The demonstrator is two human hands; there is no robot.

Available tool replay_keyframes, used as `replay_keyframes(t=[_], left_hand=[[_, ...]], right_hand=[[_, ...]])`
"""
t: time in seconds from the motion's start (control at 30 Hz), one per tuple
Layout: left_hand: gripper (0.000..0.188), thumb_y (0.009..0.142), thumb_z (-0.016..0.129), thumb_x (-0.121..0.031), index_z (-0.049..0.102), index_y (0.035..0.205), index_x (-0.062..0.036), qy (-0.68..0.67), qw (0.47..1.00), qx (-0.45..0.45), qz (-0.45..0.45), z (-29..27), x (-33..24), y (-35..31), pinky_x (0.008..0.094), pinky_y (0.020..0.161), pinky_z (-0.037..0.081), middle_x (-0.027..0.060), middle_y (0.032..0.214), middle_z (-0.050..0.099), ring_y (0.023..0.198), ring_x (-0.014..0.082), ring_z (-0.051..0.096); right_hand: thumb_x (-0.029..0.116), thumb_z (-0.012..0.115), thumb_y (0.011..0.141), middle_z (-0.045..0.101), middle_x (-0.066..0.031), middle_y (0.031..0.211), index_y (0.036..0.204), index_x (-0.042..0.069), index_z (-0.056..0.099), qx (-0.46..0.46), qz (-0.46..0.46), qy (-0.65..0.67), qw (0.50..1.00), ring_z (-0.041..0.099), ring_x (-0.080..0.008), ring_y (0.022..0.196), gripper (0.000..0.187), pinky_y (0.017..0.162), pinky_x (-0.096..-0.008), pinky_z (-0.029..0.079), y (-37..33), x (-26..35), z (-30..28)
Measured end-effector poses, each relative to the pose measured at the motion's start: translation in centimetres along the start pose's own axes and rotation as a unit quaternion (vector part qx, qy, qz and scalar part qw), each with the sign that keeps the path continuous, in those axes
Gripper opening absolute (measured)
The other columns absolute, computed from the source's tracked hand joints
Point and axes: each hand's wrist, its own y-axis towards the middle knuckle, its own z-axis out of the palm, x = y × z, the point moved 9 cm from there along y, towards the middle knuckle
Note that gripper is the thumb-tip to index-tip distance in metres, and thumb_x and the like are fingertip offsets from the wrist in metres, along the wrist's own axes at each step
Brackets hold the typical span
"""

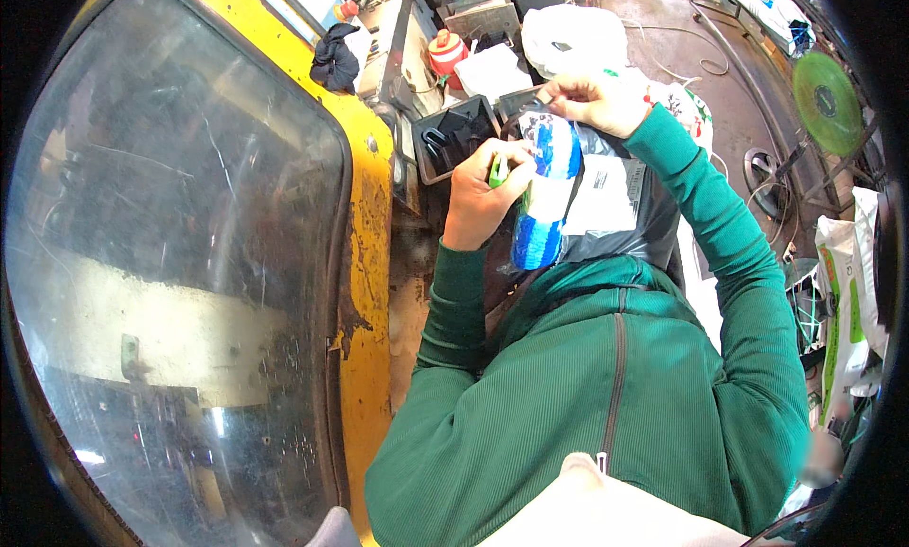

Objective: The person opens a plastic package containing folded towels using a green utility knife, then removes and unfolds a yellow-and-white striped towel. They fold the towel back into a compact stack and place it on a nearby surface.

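A long blue and white bundle (549, 198) in clear plastic wrap lies lengthwise before me, over a dark grey plastic bag (653, 215) with a white label (606, 192). My left hand (481, 192) is closed round a small bright green tool (498, 171), its fingertips against the bundle's left side. The tool's working end is hidden. At the far end of the bundle my right hand (592, 104) is closed in a pinch on the clear wrap, fingers bent and wrist raised.
To my left stands a yellow frame (369, 215) with a large scratched window (180, 263). Ahead are a black bin (453, 135), a red and white container (447, 53) and a white plastic bag (576, 37). A green disc (827, 102) and white sacks (841, 310) are at the right.
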Motion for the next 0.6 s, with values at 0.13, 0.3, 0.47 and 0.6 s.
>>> replay_keyframes(t=[0.13, 0.3, 0.47, 0.6], left_hand=[[0.007, 0.078, 0.062, 0.002, 0.060, 0.083, -0.0027, -0.011, 0.998, -0.028, 0.060, -0.8, -0.2, -0.5, 0.0243, 0.077, 0.046, 0.0081, 0.097, 0.063, 0.084, 0.0095, 0.057], [0.008, 0.081, 0.060, -0.003, 0.059, 0.088, -0.0031, -0.132, 0.990, 0.010, 0.054, -1.0, 0.5, 0.1, 0.0207, 0.067, 0.045, 0.0065, 0.099, 0.062, 0.076, 0.0075, 0.055], [0.024, 0.086, 0.057, -0.017, 0.060, 0.105, -0.0010, -0.209, 0.977, 0.023, -0.044, -0.1, 0.0, 1.2, 0.0186, 0.054, 0.040, 0.0033, 0.088, 0.063, 0.062, 0.0052, 0.050], [0.018, 0.087, 0.058, -0.008, 0.063, 0.102, 0.0000, -0.074, 0.994, 0.077, -0.036, -0.6, -1.6, 1.8, 0.0190, 0.064, 0.043, 0.0022, 0.086, 0.063, 0.072, 0.0055, 0.054]], right_hand=[[0.014, 0.052, 0.093, 0.061, -0.0013, 0.097, 0.104, 0.001, 0.061, -0.036, 0.021, 0.065, 0.997, 0.052, -0.0083, 0.094, 0.020, 0.087, -0.0252, 0.042, -1.7, -3.2, -0.4], [0.014, 0.049, 0.095, 0.061, -0.0014, 0.094, 0.103, 0.001, 0.061, -0.044, 0.009, 0.023, 0.999, 0.053, -0.0082, 0.091, 0.019, 0.086, -0.0253, 0.043, -3.4, -1.9, -0.2], [0.011, 0.051, 0.094, 0.063, -0.0019, 0.086, 0.101, 0.002, 0.062, -0.092, -0.034, 0.004, 0.995, 0.054, -0.0063, 0.081, 0.016, 0.075, -0.0238, 0.046, -4.8, 1.3, 0.4], [0.011, 0.056, 0.091, 0.063, -0.0027, 0.079, 0.102, 0.004, 0.063, -0.119, -0.031, -0.066, 0.990, 0.054, -0.0060, 0.073, 0.016, 0.067, -0.0243, 0.047, -6.0, 2.7, 0.2]])
